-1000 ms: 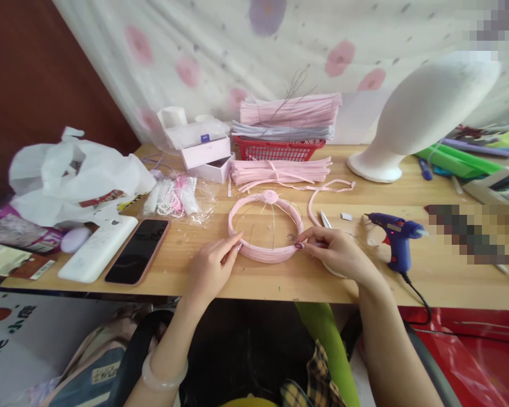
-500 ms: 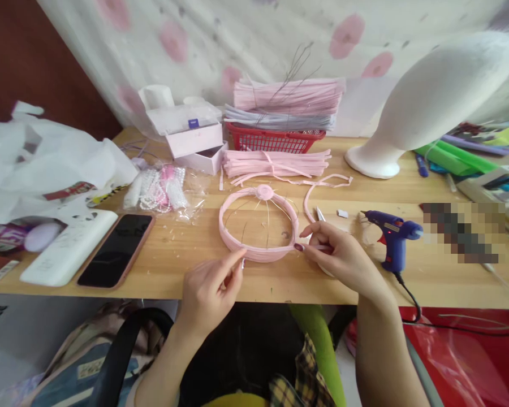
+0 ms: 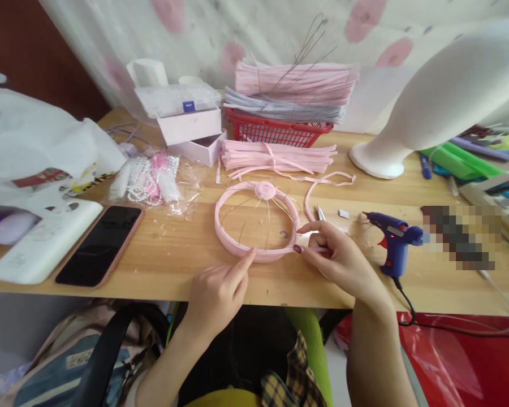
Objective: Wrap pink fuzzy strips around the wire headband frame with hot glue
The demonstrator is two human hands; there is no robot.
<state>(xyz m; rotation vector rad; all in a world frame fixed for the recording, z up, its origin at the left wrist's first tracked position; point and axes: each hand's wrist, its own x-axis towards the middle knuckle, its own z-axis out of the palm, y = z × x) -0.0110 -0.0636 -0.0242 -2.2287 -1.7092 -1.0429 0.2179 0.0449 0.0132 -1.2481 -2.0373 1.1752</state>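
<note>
A pink ribbon-wrapped hoop (image 3: pixel 236 249) lies on the table, with a coiled pink rosette (image 3: pixel 265 190) on its far rim and thin wires around it. My left hand (image 3: pixel 216 295) is closed at the near rim; its index fingertip presses the top edge, and the thumb is mostly hidden. At the hoop's right side, my right hand (image 3: pixel 341 257) pinches a pink ribbon strip between thumb and index finger. The strip's tail shows between its curled fingers. Scissor tips (image 3: pixel 320 213) and a loose pink ribbon (image 3: pixel 309 200) lie just beyond this hand.
A blue glue gun (image 3: pixel 393 240) stands to the right, its cord hanging over the edge. Behind are a pink ribbon bundle (image 3: pixel 280 156), a red basket (image 3: pixel 275 130) and a white head form (image 3: pixel 432 107). A phone (image 3: pixel 99 246) and bagged beads (image 3: pixel 148 178) lie left.
My left hand has slid a little right along the near rim, its index finger now straighter. My right hand keeps its pinch. The camera view has shifted slightly.
</note>
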